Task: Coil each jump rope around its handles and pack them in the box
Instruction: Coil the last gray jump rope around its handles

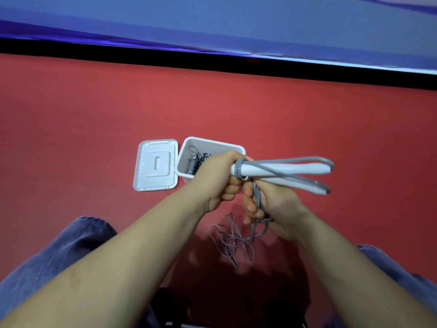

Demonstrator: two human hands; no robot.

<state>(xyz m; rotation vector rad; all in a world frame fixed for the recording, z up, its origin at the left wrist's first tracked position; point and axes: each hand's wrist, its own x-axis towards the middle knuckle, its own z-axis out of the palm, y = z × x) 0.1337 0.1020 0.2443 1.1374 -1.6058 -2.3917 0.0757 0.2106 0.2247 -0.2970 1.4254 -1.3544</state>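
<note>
My left hand (223, 176) grips the near ends of two white jump-rope handles (283, 170), which point right above the red floor. Grey cord (240, 170) is looped a few turns around the handles right beside my fist. My right hand (267, 204), just below, holds the same grey cord between curled fingers. The loose rest of the cord (233, 242) hangs down in a tangle over the floor. Behind my left hand stands the open white box (189, 147), with coiled grey ropes (195, 162) inside it.
The box's white lid (155, 165) lies flat on the floor just left of the box. My knees in blue trousers (59, 252) frame the lower corners. A black strip and blue wall (212, 24) run along the far edge of the red floor.
</note>
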